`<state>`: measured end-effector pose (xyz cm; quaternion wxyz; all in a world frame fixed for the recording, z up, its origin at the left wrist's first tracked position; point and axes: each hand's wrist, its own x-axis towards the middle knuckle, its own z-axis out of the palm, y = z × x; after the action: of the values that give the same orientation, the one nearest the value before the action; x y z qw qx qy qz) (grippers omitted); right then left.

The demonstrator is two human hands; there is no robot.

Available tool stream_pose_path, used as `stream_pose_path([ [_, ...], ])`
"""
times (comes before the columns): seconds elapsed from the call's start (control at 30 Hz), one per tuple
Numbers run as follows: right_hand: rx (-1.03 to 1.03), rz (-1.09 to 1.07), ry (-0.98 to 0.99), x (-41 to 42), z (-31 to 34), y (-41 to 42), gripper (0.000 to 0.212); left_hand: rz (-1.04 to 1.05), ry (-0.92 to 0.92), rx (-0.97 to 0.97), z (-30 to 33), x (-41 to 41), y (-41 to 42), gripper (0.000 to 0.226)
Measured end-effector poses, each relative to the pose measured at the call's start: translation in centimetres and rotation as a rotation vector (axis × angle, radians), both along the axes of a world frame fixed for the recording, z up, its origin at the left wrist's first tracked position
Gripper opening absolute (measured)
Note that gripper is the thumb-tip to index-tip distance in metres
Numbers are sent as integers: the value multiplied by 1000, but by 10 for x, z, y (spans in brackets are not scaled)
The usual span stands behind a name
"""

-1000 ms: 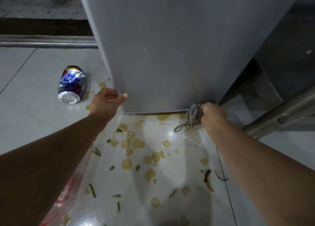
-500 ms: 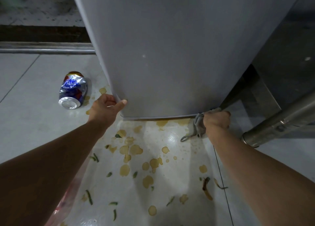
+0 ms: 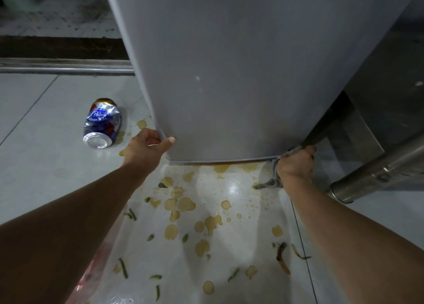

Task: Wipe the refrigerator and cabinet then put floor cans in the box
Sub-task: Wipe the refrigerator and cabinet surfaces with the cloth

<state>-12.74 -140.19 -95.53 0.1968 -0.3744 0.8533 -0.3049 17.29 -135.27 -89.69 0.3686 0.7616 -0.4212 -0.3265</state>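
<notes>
Down at the foot of the refrigerator (image 3: pixel 241 74), the left hand (image 3: pixel 146 150) grips its lower corner while the right hand (image 3: pixel 296 163) clutches a rag (image 3: pixel 274 179) at the other, wiping apparently unfinished, the crushed can (image 3: pixel 102 125) lying uncollected on the stained floor (image 3: pixel 34 154).

Premises: a kitchen, in a soiled state. A grey refrigerator (image 3: pixel 241 74) stands directly ahead of the left hand (image 3: pixel 146 147), on a pale tiled floor (image 3: pixel 34 166). Yellowish spill stains (image 3: pixel 181 204) and green vegetable scraps (image 3: pixel 124 268) lie below both hands. A crushed beer can (image 3: pixel 102 127) lies just left of the left hand. Stainless steel tubing (image 3: pixel 378 173) runs right of the right hand (image 3: pixel 296 163).
</notes>
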Motion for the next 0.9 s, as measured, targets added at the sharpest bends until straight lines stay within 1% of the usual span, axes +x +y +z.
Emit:
stream_pose_path([
  [0.13, -79, 1, 20, -6, 6, -1, 32, -1, 12, 3, 1, 0, 0, 37],
  [0.27, -126, -25, -37, -7, 12, 1, 32, -19, -6, 27, 4, -1, 1, 36],
  [0.43, -255, -67, -123, -6, 39, 0, 36, -69, -149, 79, 16, -5, 0, 40],
  [0.53, -324, -74, -150, -9, 65, -1, 40, -95, -238, 153, 26, -12, -1, 46],
  [0.63, -407, -99, -151, -9, 98, -2, 36, -87, -221, 190, 39, -16, 1, 45],
  [0.73, -504, -128, -141, -7, 136, -2, 31, -63, -215, 156, 57, -16, 3, 41],
  [0.9, -594, -127, -131, -7, 199, -1, 31, -69, -258, 52, 100, -14, 5, 38],
])
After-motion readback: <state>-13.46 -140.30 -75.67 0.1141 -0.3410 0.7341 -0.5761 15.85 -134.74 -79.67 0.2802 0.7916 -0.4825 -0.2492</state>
